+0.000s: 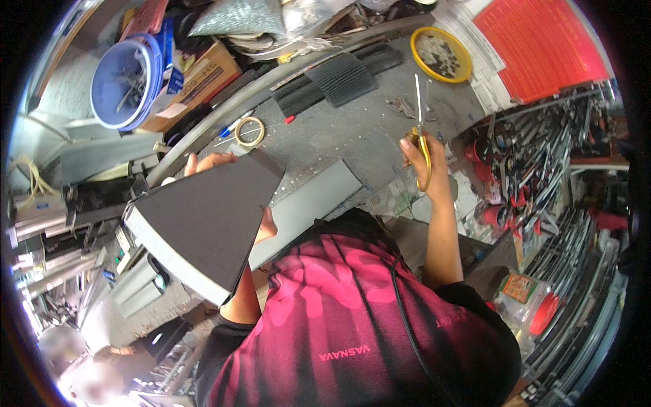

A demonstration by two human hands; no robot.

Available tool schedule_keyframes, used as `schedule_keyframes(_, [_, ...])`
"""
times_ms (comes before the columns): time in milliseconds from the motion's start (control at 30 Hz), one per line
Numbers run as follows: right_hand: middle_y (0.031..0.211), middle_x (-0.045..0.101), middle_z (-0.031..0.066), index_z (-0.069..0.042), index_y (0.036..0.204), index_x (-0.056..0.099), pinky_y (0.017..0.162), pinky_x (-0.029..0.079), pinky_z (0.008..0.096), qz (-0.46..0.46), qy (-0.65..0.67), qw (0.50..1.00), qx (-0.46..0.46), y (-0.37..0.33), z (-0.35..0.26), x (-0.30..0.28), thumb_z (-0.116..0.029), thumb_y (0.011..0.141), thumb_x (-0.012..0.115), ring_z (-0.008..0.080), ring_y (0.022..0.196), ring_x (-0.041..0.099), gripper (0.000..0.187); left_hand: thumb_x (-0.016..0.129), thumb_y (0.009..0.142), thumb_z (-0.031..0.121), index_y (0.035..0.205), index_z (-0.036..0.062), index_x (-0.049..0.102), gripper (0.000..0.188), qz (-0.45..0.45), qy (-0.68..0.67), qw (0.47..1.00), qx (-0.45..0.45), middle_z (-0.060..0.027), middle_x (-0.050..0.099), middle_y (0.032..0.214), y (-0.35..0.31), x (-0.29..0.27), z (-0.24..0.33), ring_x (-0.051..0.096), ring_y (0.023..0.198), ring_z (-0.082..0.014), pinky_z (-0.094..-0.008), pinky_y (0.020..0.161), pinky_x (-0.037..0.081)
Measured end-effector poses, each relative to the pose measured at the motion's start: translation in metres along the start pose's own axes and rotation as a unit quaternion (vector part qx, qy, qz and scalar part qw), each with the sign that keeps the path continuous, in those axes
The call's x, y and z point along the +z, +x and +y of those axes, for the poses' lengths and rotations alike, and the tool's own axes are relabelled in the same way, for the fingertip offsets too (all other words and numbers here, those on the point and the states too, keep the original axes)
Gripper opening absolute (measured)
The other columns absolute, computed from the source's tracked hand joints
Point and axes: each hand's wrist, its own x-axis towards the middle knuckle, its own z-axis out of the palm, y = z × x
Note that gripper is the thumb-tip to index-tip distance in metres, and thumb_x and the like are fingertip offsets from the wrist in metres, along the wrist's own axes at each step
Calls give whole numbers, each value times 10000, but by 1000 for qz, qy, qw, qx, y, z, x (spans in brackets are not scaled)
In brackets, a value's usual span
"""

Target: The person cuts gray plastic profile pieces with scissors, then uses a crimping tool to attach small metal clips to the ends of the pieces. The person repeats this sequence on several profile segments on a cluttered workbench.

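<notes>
My left hand (266, 226) grips a wide dark grey panel (203, 210) with a thick pale edge along its lower left side. Its fingers curl over the far edge and the thumb shows at the right side; the palm is hidden behind the panel. In my right hand (430, 161) is a pair of scissors (424, 157) with yellow handles, raised above the table with its blades pointing away from me. Under and beside the panel lies a flat light grey strip (319, 197). Farther off, black pleated mesh pieces (342, 78) rest on the grey table (325, 139).
A tape roll (249, 131), a blue-capped pen (228, 130) and a red-tipped thin tool (290, 119) lie beyond the panel. A yellow bowl (441, 54) sits at the far right, a blue bucket (125, 85) at the far left. Metal profiles (542, 156) crowd the right side.
</notes>
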Motion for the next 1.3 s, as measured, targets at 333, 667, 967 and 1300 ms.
schedule_keyframes(333, [848, 591, -12, -45, 1034, 655, 675, 512, 287, -4, 35, 999, 32, -2, 10, 2, -418, 1021, 853, 96, 733, 571, 423, 869, 851, 688, 1799, 48, 71, 1395, 128, -425, 884, -145, -197, 573, 1401, -9, 24, -29, 624, 1285, -358, -600, 1156, 500])
schedule_keyframes(667, [778, 602, -38, -62, 999, 654, 653, 474, 258, -7, 63, 998, 20, -5, 14, 16, -424, 1011, 883, 70, 684, 551, 429, 832, 841, 550, 1767, 140, 212, 1188, 181, -478, 851, -121, -173, 542, 1295, 1, 11, -52, 553, 1210, -344, -582, 1151, 451])
schedule_keyframes(967, [875, 649, 9, -38, 1030, 678, 732, 490, 296, -79, -23, 997, 10, -3, 7, 46, -371, 995, 900, 104, 793, 598, 401, 828, 910, 429, 1781, 132, 205, 1111, 235, -534, 811, -44, -186, 529, 1372, 15, -36, -55, 535, 1308, -377, -638, 1247, 385])
schedule_keyframes(1300, [791, 689, 52, -19, 971, 701, 701, 531, 338, -89, -35, 995, -1, 10, 0, 50, -448, 981, 901, 136, 733, 636, 473, 876, 821, 540, 1793, 168, 159, 1264, 215, -434, 867, -114, -160, 569, 1375, -11, 14, -46, 580, 1320, -361, -721, 1313, 326])
